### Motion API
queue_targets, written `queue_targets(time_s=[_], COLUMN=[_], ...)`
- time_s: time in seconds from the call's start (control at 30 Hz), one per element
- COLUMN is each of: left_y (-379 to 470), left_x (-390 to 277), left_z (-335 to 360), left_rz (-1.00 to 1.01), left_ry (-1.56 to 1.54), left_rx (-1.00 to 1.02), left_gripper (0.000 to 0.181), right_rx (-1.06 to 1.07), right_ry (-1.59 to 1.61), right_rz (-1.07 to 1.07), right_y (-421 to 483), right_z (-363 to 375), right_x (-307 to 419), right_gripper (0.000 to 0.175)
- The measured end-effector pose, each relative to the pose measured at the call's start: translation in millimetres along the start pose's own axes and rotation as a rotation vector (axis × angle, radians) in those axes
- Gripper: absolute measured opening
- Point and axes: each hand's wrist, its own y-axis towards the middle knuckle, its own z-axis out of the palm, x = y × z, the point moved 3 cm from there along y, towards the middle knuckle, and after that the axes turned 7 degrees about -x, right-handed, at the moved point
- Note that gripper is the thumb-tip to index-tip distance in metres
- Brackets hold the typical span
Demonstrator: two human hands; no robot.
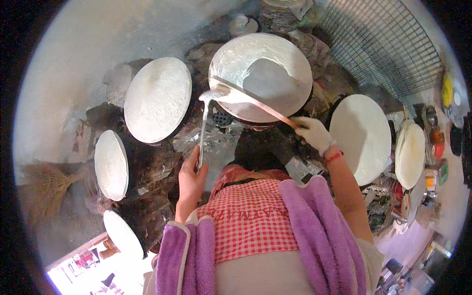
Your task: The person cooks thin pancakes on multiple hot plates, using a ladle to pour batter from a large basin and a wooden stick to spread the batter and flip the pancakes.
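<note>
My left hand (191, 181) grips the thin handle of a metal ladle (202, 134). The ladle's head, coated in pale batter, touches or overlaps the end of a flat wooden spreader (260, 104). In a white glove, my right hand (313, 133) holds the spreader's handle at the near right rim of a large round griddle (271, 108). The spreader's broad end lies across the griddle's left side. Whitish batter (230, 51) forms a wide ring on the griddle around a smooth grey middle (267, 79); whether that middle is bare metal or wet batter, I cannot tell.
More round griddles with pale sheets curve around me: one at the left (158, 99), another at the right (359, 138). A stack of round sheets (411, 155) stands farther right. A wire mesh rack (383, 44) leans behind, and a straw broom (49, 184) is at far left.
</note>
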Motion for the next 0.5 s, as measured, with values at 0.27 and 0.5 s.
queue_targets(time_s=[0.27,0.5], left_y=[12,-9], left_x=[27,22], left_z=[8,-83], left_rz=[0.216,-0.072], left_ry=[-0.253,-0.921], left_rx=[0.262,0.158], left_gripper=[0.058,0.052], right_rx=[-0.221,-0.390], right_ry=[-0.216,0.856], right_rz=[0.414,0.298], right_y=[-134,-30], right_z=[104,193], right_x=[-118,49], right_gripper=[0.050,0.021])
